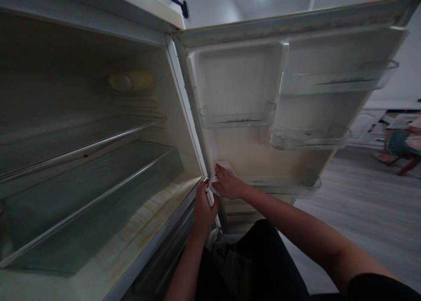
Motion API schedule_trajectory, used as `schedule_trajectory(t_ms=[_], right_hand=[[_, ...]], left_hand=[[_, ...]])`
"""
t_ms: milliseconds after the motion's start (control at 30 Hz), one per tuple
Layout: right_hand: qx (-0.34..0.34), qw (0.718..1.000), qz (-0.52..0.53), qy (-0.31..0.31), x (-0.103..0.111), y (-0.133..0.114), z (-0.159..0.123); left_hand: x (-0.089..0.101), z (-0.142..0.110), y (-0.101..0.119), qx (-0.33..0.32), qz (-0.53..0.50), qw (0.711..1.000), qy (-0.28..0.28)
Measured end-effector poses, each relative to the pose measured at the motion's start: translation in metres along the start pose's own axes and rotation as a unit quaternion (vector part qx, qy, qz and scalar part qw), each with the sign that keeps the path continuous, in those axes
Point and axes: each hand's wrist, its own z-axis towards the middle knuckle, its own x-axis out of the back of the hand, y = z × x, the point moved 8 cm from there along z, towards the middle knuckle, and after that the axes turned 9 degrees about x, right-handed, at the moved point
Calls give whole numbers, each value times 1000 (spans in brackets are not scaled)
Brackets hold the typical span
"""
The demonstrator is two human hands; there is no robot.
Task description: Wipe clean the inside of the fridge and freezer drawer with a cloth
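Note:
A refrigerator stands open, its door (243, 147) swung out to the right. My right hand (230, 184) is closed on a crumpled white cloth (225, 165) and presses it against the inner door edge, low on the hinge side. Just left of it, my left hand (204, 211) grips the refrigerator frame (186, 103), fingers and thumb on either side of the pale strip. Part of the cloth is hidden beneath my right fingers.
Inside are glass shelves (108, 138), a clear drawer front (98, 222) and a yellowish lamp cover (131, 80). Brown stains mark the compartment floor (131, 244). Clear racks (237, 120) line the door. A person (404, 141) sits on a stool at the far right.

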Motion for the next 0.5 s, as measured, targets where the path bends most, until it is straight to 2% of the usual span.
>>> schedule_trajectory(t_ms=[67,167,233,300,433,500], right_hand=[[-28,999,-24,-17,3,-3,-4],[-81,991,-46,-93,2,-4,-14],[-88,986,-51,-131,2,-3,-16],[-57,985,-63,-149,2,-2,-12],[64,973,-96,-201,-10,6,4],[83,973,-78,-201,-12,17,11]], left_hand=[[-4,4,4,-11,-7,1000,2],[-9,6,12,-38,1,999,-9],[-11,6,16,-50,8,999,-20],[-11,5,18,-55,16,998,-27],[-13,4,25,-68,42,996,-40],[-20,3,29,-75,63,993,-63]])
